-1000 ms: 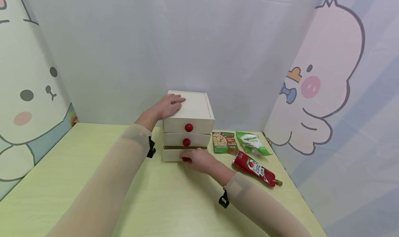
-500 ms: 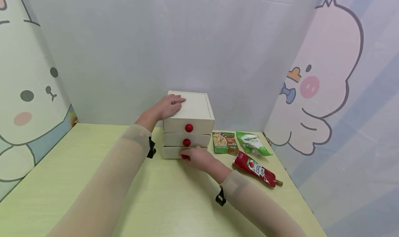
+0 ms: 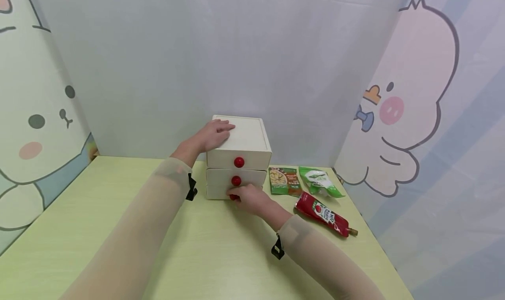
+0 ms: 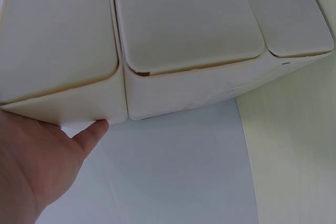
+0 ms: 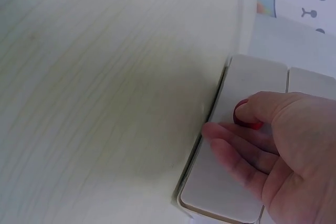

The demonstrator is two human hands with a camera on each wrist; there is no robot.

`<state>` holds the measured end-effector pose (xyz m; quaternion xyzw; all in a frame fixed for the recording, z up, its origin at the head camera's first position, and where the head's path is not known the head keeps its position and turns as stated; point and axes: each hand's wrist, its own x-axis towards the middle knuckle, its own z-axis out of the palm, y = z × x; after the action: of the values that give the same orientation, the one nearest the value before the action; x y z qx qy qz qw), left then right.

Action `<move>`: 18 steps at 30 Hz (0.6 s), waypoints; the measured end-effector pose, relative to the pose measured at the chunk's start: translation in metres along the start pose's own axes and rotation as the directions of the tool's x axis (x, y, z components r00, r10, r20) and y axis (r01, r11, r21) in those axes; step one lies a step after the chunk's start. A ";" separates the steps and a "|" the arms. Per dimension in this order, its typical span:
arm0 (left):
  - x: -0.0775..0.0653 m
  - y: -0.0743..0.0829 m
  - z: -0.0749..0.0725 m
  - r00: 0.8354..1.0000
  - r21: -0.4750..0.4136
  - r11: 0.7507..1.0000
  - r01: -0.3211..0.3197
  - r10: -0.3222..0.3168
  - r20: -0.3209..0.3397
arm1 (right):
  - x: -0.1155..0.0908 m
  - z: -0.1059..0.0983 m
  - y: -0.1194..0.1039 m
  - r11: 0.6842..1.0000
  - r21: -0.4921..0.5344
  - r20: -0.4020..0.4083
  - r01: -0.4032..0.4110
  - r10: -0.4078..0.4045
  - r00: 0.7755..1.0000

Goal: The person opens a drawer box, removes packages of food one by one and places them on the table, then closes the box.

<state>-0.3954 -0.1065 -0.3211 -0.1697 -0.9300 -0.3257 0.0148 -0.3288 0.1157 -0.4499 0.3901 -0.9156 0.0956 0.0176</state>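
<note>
A white cabinet [image 3: 252, 135] with three stacked drawers and round red knobs stands at the middle back of the table. My left hand [image 3: 213, 134] rests on its top at the left, fingers reaching over the top; in the left wrist view the thumb [image 4: 92, 137] lies against the side. Low at the front, my right hand [image 3: 254, 200] holds the red knob [image 5: 245, 116] of the bottom drawer [image 3: 215, 192], thumb on the knob and fingers bent beside it. All three drawer fronts sit about flush. Part of the bottom drawer is hidden by the right hand.
Right of the cabinet lie a green and brown food packet [image 3: 285, 181], a green and white bag [image 3: 320, 181] and a red ketchup pouch [image 3: 322, 213] with a brown cap. Curtains with cartoon animals stand behind and beside the light table [image 3: 221, 256].
The bottom drawer, a little out one second ago, has slid back into the cabinet, the right hand moving away from me with its knob. My left hand has stayed on the top.
</note>
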 end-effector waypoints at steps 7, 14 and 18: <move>0.001 -0.002 0.000 1.000 -0.003 1.000 -0.005 0.005 0.001 | -0.001 0.003 0.000 1.000 -0.020 0.009 -0.016 0.016 1.000; -0.001 -0.008 0.000 1.000 0.005 1.000 -0.004 0.004 0.007 | -0.004 0.003 0.000 0.997 -0.072 0.063 -0.001 0.006 0.998; -0.003 -0.013 0.000 1.000 -0.079 0.997 -0.002 0.003 0.012 | -0.008 0.003 -0.001 0.997 -0.073 0.073 0.035 -0.030 0.997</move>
<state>-0.3969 -0.1172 -0.3292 -0.1734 -0.9161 -0.3614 0.0027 -0.3223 0.1203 -0.4539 0.4073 -0.9121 0.0471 0.0009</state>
